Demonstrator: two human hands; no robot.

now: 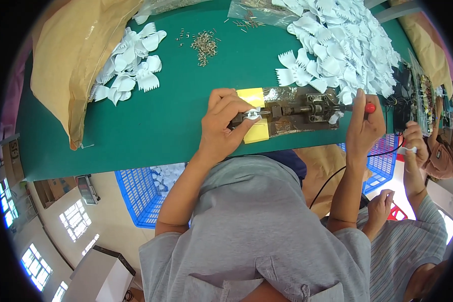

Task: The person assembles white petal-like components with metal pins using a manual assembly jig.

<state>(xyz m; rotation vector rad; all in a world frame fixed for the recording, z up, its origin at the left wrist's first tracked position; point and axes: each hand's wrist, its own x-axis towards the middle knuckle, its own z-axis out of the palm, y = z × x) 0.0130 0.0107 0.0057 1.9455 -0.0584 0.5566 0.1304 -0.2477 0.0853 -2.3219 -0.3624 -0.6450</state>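
Note:
My left hand [221, 123] pinches a small white plastic piece [252, 114] between thumb and fingers, at the left end of a metal hand-lever clamp [317, 108]. The fingers hide part of this piece, which looks like a hair claw clip. At the clamp's other end my right hand [366, 128] closes on its lever, whose red knob [370, 107] shows between the fingers. The clamp is fixed to a dark base plate [292, 126]. Yellow pads [256, 132] lie beside the left fingertips. A small white scrap [335, 118] rests on the base.
White toothed clip halves [337, 45] form a big heap at the far right. More clip halves [128, 65] spill from a brown paper sack [80, 60]. Small metal springs [205, 46] and thin pins [249, 21] lie behind. A blue crate [138, 201] stands below; a co-worker's hand [414, 143] is at right.

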